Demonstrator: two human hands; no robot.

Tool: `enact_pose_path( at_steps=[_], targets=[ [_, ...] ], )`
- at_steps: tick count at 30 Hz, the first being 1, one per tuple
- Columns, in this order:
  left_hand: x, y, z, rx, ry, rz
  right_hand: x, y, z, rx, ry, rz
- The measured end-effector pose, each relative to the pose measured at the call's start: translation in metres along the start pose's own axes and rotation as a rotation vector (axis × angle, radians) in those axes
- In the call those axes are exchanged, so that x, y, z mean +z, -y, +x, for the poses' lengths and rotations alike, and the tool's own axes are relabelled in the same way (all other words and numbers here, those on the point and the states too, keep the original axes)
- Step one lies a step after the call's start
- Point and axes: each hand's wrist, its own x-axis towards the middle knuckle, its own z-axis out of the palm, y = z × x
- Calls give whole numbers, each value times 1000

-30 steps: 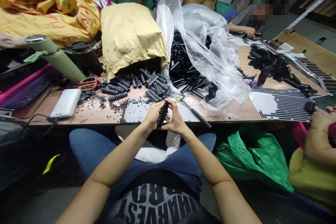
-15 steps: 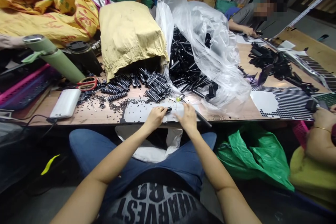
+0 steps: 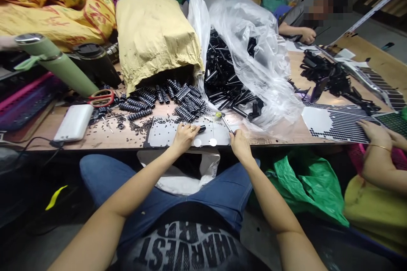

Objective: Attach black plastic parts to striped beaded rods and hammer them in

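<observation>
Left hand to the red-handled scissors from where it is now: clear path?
Probably yes. The left hand holds a small black part; the scissors lie uncovered to its left, with only low scattered black pieces between.

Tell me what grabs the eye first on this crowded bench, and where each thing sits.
A big clear plastic bag spilling black rods fills the middle of the table, beside a tan paper sack with studded black pieces tumbling from its mouth. At the near edge, the left hand pins a small black part on a white sheet, while the right hand holds a screwdriver.
</observation>
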Motion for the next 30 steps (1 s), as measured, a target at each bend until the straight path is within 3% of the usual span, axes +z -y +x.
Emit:
enact_pose_path(
  at_steps=[5, 11, 17, 24, 27, 30],
  targets=[
    [-3, -1, 0, -24, 11, -23, -11, 13, -30, -138, 2, 351],
    [-3, -8, 0, -83, 61, -44, -3, 28, -47, -123, 210, 203],
    [1, -39, -2, -44, 88, -19, -34, 57, -64, -241, 64, 484],
    [16, -33, -4, 14, 62, -94, -5, 81, -65, -360, 314, 221],
    [12, -31, 4, -61, 33, -165, -11, 75, -59, -350, 264, 280],
    [-3, -38, 7, -166, 92, -220, -20, 62, -47, -265, 147, 333]
  ],
)
